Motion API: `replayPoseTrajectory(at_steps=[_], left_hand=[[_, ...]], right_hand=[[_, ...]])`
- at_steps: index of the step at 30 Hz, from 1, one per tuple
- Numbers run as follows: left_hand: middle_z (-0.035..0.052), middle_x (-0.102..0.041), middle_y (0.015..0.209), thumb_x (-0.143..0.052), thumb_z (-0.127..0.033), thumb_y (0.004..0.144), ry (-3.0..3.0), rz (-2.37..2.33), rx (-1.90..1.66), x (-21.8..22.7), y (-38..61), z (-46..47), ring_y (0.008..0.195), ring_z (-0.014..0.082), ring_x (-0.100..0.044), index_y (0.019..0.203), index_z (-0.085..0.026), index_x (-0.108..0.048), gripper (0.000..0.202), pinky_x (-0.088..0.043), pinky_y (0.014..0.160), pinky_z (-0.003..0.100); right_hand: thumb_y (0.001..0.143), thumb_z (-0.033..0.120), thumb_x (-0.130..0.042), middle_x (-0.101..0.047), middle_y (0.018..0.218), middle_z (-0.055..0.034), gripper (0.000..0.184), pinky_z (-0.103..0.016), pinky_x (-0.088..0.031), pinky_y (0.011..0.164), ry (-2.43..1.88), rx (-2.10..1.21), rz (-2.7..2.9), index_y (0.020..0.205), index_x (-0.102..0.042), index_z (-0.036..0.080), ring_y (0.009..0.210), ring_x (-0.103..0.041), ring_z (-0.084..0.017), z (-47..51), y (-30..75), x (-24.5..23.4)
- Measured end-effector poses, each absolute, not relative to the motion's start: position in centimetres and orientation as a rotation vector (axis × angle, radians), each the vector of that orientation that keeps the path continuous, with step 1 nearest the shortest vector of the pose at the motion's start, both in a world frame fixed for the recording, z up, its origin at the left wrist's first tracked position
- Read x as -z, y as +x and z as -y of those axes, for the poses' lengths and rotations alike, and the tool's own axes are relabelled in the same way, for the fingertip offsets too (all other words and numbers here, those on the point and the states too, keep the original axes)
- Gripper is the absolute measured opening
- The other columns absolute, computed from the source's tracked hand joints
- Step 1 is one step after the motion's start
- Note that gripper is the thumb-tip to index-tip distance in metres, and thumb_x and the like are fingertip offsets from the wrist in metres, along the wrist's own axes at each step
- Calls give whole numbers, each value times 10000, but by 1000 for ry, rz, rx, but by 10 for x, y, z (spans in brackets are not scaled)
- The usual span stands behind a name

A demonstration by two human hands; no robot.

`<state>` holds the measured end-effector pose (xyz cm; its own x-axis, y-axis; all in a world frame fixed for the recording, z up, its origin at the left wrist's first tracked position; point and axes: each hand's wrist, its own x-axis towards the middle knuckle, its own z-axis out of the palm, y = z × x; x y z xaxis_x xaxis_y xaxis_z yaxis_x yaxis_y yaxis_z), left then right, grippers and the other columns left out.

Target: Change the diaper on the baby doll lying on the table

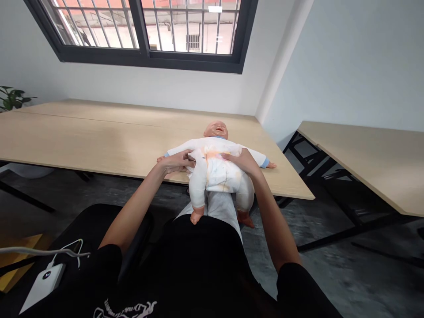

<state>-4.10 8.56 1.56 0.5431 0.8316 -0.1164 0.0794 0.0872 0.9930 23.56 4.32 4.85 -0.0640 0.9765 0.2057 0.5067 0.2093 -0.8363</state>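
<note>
A baby doll in a white suit with blue cuffs lies on its back at the table's front edge, its head away from me and its legs hanging over the edge. Around its hips and belly is a white diaper with orange and coloured prints. My left hand is closed on the diaper's side at the left, fingertips at its waist. At the right, my right hand grips the opposite side of the waistband, thumb across the front; its other fingers are mostly hidden.
The long wooden table runs left below a barred window. A second table stands to the right across a gap. A black chair and a white power bank with a cable are at lower left.
</note>
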Motion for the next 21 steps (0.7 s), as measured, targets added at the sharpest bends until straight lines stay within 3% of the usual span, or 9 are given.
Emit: replayPoseTrajectory(at_steps=[3,7,13,17,21], left_hand=[[34,-659,1001,-855,-135,587,1463,-823,-589,-13,-49,-83,797,160,-673,1171,-197,-601,640,-553,666,260],[70,-685,995,-872,-125,554,1626,-755,-531,-11,-56,-86,702,156,-653,1136,-185,-649,626,-493,534,222],[63,-718,998,-812,-151,570,1829,-876,-769,-20,-56,-81,900,192,-654,1023,-154,-692,469,-511,757,251],[56,-713,879,-790,-270,682,1786,-901,-931,-27,-60,-73,808,174,-633,856,-141,-679,244,-493,765,268],[51,-729,906,-824,-304,686,1804,-839,-775,-23,-62,-65,841,198,-648,921,-165,-715,295,-502,780,279]], right_hand=[[742,509,-758,-726,937,-128,338,-447,-504,943,-1458,-622,1737,850,-670,200,1001,-638,-343,-44,232,-52],[778,510,-714,-725,946,-133,328,-475,-503,958,-1439,-609,1770,870,-676,197,983,-643,-346,-46,231,-48],[788,468,-697,-719,927,-133,292,-471,-490,987,-1443,-604,1762,896,-675,197,1013,-636,-348,-42,231,-47],[779,475,-686,-724,942,-131,286,-458,-507,932,-1441,-590,1754,863,-661,202,960,-646,-338,-40,227,-46],[789,521,-635,-722,943,-123,317,-441,-509,879,-1469,-511,1731,787,-635,204,902,-659,-327,-40,223,-40]])
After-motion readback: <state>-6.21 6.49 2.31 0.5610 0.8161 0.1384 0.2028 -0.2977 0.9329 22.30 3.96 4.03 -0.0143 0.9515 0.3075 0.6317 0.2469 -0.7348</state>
